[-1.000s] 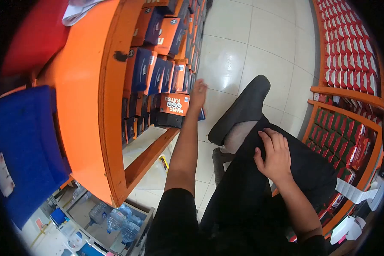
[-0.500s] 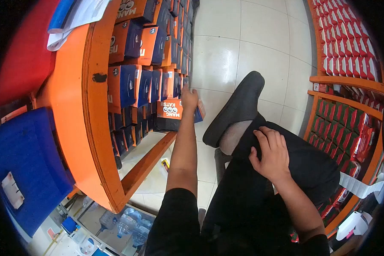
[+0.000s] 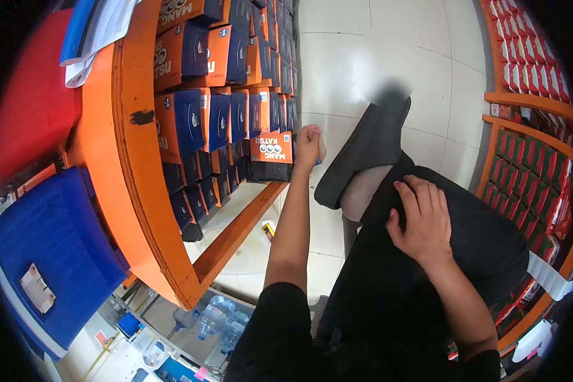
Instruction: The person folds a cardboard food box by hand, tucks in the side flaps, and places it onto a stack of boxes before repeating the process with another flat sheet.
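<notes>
My left hand (image 3: 308,148) is closed around a small box that is mostly hidden behind it, just right of the shelf end. Beside it, an orange and dark blue box (image 3: 271,148) marked "MANG KATSU" lies at the near end of the stacked rows. More orange and blue boxes (image 3: 188,121) fill the orange shelf on the left. My right hand (image 3: 421,223) rests on my black-trousered leg with its fingers apart and holds nothing.
An orange shelf post (image 3: 137,159) and a slanting rail (image 3: 239,232) stand on the left. Blue fabric (image 3: 54,254) hangs beside them. Plastic bottles (image 3: 219,318) sit at the lower left. Red and white packs (image 3: 522,57) line the right shelf. My dark shoe (image 3: 366,149) is in the aisle.
My left hand has drawn away from the box rows to the right, with the small box in it. The view has shifted slightly. My right hand still rests on my leg.
</notes>
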`<state>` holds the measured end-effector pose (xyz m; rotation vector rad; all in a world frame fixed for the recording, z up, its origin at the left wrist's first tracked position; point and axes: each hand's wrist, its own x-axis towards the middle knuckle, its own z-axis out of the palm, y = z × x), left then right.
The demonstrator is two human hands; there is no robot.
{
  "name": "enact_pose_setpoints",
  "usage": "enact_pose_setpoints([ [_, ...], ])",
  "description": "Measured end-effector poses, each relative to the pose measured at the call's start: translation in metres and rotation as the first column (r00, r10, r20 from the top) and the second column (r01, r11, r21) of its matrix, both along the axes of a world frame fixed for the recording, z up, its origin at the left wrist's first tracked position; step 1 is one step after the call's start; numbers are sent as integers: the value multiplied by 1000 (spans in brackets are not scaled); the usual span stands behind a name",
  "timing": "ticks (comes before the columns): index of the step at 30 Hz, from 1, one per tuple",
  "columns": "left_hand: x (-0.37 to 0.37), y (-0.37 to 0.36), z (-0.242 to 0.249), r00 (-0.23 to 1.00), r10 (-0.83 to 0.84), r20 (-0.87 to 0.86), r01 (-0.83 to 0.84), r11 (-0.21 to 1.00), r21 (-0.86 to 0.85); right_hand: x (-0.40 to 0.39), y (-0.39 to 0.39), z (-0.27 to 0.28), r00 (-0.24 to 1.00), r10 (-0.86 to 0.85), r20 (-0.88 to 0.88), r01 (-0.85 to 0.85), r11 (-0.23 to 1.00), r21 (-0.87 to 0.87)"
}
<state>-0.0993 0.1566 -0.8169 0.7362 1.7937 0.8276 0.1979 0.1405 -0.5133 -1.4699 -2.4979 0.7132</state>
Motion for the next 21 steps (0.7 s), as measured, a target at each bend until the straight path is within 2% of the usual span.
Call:
enact_pose_setpoints([
  [1,6,-17,1,1000,2,-2,-2,1000,-6,0,0,0,1000,-1,3,1,1000,8],
  [3,17,-51,-7,953,-71,-294,39,993,-114,0,0,0,1000,8,2,-8,1000,21],
  [4,23,-67,-13,953,-62,-296,30,993,-114,1,0,0,1000,-1,7,1,1000,7],
  [6,36,-92,-37,779,126,-614,-167,986,-9,1,1,1,1000,5,16,-5,1000,2],
  [7,37,-105,-64,635,-48,-771,-143,974,-178,1,0,2,1000,-1,20,1,1000,1],
  [8,45,-104,-65,643,-43,-765,-153,971,-182,1,-1,2,1000,-7,26,7,1000,-6],
  [10,59,-99,-71,553,0,-833,-455,838,-302,0,-2,3,999,4,38,-3,1000,-16],
  [11,62,-92,-62,597,0,-802,-462,817,-344,-1,-2,4,999,2,38,-1,1000,-24],
  [12,58,-88,-67,590,0,-807,-473,811,-345,-3,-2,5,1000,11,28,-10,999,-30],
  [14,46,-74,-79,705,-9,-709,-364,854,-373,-9,-1,5,997,11,70,-7,999,-50],
  [16,41,-61,-86,781,46,-623,-343,865,-366,-9,-1,0,998,30,49,-26,996,-89],
  [18,37,-49,-87,791,76,-607,-409,803,-433,-11,-2,0,992,50,112,-41,996,-78],
  [19,36,-57,-101,751,75,-656,-402,840,-364,-12,-1,-1,993,67,102,-61,996,-65],
  [20,35,-62,-94,714,77,-696,-383,875,-295,-13,-2,-2,994,64,84,-56,993,-99],
  [21,35,-65,-85,742,80,-666,-371,876,-309,-14,-4,-3,992,68,103,-60,995,-78],
])
